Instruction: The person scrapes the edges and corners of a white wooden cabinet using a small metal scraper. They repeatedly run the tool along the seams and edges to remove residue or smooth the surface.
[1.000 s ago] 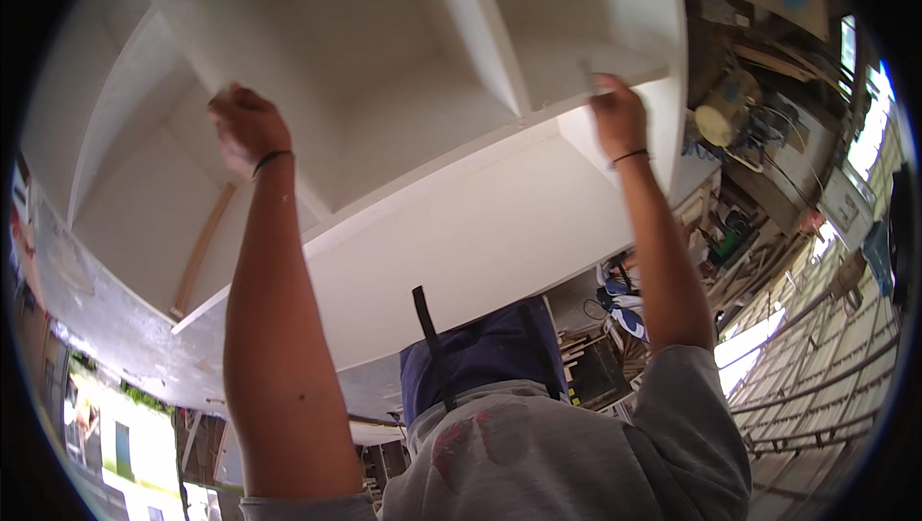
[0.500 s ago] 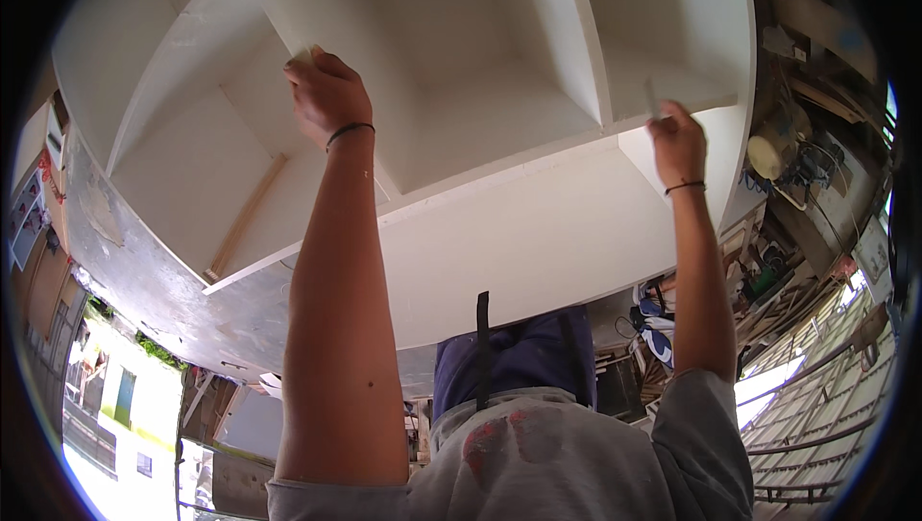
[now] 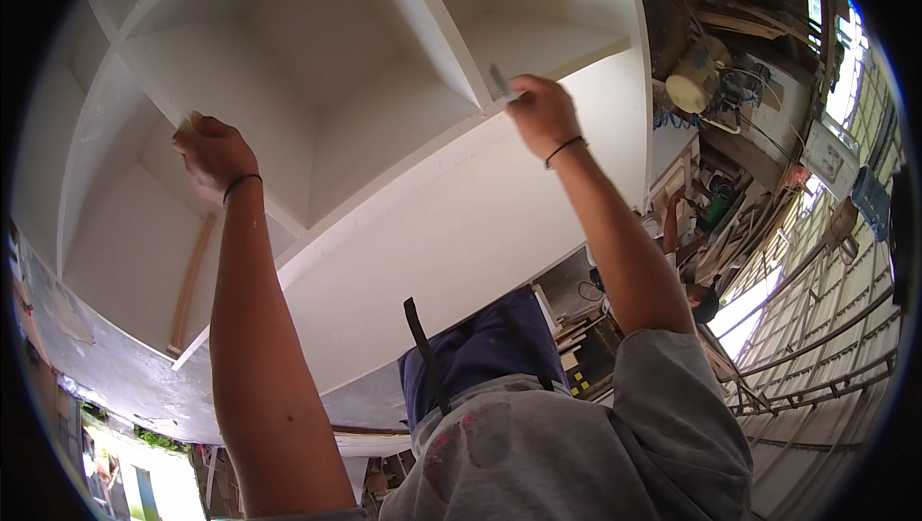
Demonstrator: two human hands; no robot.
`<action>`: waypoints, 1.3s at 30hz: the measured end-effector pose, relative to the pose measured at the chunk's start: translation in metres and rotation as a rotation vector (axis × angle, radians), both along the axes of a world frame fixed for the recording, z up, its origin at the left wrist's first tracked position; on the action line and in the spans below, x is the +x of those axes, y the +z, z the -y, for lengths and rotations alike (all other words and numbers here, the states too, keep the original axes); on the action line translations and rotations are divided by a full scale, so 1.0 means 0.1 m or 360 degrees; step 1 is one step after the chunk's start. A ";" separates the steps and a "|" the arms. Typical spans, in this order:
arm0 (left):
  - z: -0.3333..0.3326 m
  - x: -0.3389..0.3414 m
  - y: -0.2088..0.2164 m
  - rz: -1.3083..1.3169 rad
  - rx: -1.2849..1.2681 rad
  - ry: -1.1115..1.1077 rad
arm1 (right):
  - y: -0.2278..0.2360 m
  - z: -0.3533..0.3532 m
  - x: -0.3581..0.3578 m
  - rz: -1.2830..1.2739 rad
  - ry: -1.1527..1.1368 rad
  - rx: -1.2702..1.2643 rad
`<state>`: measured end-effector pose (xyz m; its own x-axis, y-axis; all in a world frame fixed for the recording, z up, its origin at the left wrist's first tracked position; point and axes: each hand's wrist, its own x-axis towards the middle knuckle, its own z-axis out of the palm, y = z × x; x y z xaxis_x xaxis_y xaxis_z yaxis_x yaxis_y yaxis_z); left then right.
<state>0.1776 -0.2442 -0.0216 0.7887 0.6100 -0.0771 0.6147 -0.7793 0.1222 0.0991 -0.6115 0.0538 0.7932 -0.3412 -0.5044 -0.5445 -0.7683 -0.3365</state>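
A large white cabinet (image 3: pixel 413 196) with open compartments lies before me. My left hand (image 3: pixel 219 156) is closed at the edge of a divider on the left, around a small pale thing (image 3: pixel 187 124); its kind is mostly hidden by the fingers. My right hand (image 3: pixel 547 118) is wrapped round a tool with a flat grey blade, which looks like a putty knife (image 3: pixel 498 80). Its blade points up, close to where an upright divider (image 3: pixel 444 31) meets the cabinet's front edge. Whether the blade touches the wood I cannot tell.
Inside the left compartment lies a thin wooden strip (image 3: pixel 195 281). The cabinet rests on a grey, stained surface (image 3: pixel 115 358). To the right stand a cream-coloured tank (image 3: pixel 693 79) with hoses and stacked timber offcuts (image 3: pixel 735 223). Another person (image 3: pixel 670 223) is partly visible there.
My view has turned, so the cabinet sits tilted and farther left. The right hand with the putty knife has moved left along the front edge to the upright divider. My left hand stays at its divider.
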 end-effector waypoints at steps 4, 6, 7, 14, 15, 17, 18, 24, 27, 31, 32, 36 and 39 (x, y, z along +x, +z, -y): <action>0.13 0.02 0.14 -0.0105 -0.0004 -0.0029 | 0.19 1.09 0.43 -0.0019 0.0429 -0.0906; 0.12 0.03 0.10 -0.0067 0.0012 -0.0039 | 0.15 1.12 0.41 -0.0218 0.0705 -0.1127; 0.11 0.03 0.09 -0.0066 0.0016 -0.0048 | 0.12 0.96 0.34 -0.0147 0.0717 -0.1055; 0.00 -0.01 0.04 -0.0054 0.0079 -0.0038 | 0.16 -0.31 0.04 -0.0183 -0.0040 0.0009; -0.03 -0.02 0.00 -0.0036 0.0036 -0.0027 | 0.16 -0.09 0.11 -0.0172 -0.0031 -0.0031; 0.09 0.01 0.07 -0.0099 0.0012 -0.0007 | 0.11 0.49 0.24 -0.0016 0.0252 -0.0621; 0.11 0.04 0.17 -0.0105 0.0016 0.0007 | 0.21 0.64 0.36 -0.0085 0.0465 -0.0869; 0.11 0.03 0.15 -0.0120 0.0032 -0.0003 | 0.11 -0.40 0.01 -0.0037 0.0527 -0.0579; 0.01 0.00 0.06 -0.0034 0.0038 -0.0017 | 0.12 -0.19 0.10 -0.0174 0.0102 -0.0153; 0.13 0.04 0.16 -0.0073 -0.0027 0.0002 | 0.17 0.63 0.37 -0.0049 0.0373 -0.0853; 0.14 0.04 0.16 -0.0080 -0.0028 0.0004 | 0.20 0.68 0.41 -0.0138 0.0499 -0.0911; 0.10 0.03 0.16 -0.0155 0.0014 0.0016 | 0.07 -0.21 0.05 0.0012 0.0578 -0.0632; 0.06 0.01 0.10 -0.0100 0.0006 -0.0027 | 0.12 -0.37 0.06 -0.0234 0.0125 -0.0173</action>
